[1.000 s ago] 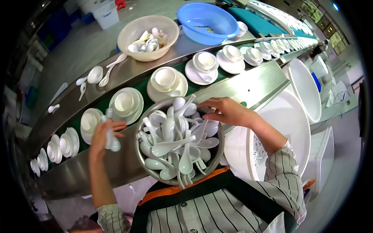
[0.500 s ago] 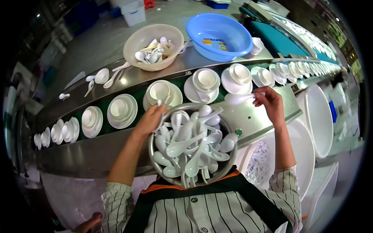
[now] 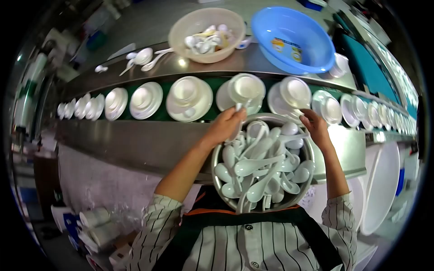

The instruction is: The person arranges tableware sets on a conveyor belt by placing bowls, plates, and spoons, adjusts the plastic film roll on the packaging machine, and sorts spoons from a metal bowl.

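Now, the left hand [image 3: 226, 126] is pinching a shiny white spoon [image 3: 233, 134] by a round silver metal bowl [image 3: 214, 169], and the right hand [image 3: 315, 128] is hovering by a round white plate [image 3: 276, 101]; I cannot tell its grip. Pinching softly is probably stopping slips and chips.

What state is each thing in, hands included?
Round silver metal bowl: heaped with glossy white spoons.
Round blue plastic basin: upright, print showing.
Round cream plastic basin: holding spoons.
Round white bowls in row: upright on white plates.
Left hand: gripping a spoon.
Right hand: fingers curled, hold unclear.
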A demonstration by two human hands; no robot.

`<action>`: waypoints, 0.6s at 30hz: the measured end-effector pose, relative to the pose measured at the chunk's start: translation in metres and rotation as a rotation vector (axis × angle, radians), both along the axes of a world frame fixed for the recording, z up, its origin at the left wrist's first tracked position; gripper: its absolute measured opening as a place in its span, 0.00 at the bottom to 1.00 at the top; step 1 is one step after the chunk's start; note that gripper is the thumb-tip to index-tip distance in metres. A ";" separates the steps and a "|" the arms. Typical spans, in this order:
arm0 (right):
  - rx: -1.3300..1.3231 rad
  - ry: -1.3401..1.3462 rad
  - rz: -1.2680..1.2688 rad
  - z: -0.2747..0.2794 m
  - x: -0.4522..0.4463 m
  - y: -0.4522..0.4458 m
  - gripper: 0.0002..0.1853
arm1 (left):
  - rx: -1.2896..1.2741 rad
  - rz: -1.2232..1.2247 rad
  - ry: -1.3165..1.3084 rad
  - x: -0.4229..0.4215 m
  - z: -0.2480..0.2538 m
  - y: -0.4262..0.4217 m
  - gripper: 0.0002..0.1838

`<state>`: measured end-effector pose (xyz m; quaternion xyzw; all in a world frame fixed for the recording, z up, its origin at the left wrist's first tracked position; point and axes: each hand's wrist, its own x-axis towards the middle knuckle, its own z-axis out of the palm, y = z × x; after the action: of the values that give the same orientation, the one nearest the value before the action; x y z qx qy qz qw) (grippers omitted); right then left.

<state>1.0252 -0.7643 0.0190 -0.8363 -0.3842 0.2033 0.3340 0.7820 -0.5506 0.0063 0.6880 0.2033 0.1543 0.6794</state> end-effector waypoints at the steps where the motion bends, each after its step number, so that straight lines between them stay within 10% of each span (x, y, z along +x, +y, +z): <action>1: 0.161 0.176 0.121 0.009 0.000 -0.008 0.22 | -0.040 0.013 -0.015 0.001 -0.007 0.000 0.17; 3: 0.212 0.371 0.313 0.037 -0.019 -0.014 0.24 | -0.088 -0.008 0.030 -0.001 -0.002 0.004 0.16; 7: -0.017 -0.332 0.449 0.082 -0.064 -0.006 0.25 | -0.136 -0.027 0.061 0.003 0.010 0.000 0.14; 18: 0.052 -1.016 0.667 0.077 -0.062 -0.013 0.12 | -0.070 -0.041 0.072 0.011 0.019 -0.003 0.15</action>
<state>0.9632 -0.7776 0.0958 -0.6548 -0.7418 -0.1368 0.0474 0.7927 -0.5539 0.0253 0.6731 0.2187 0.1084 0.6982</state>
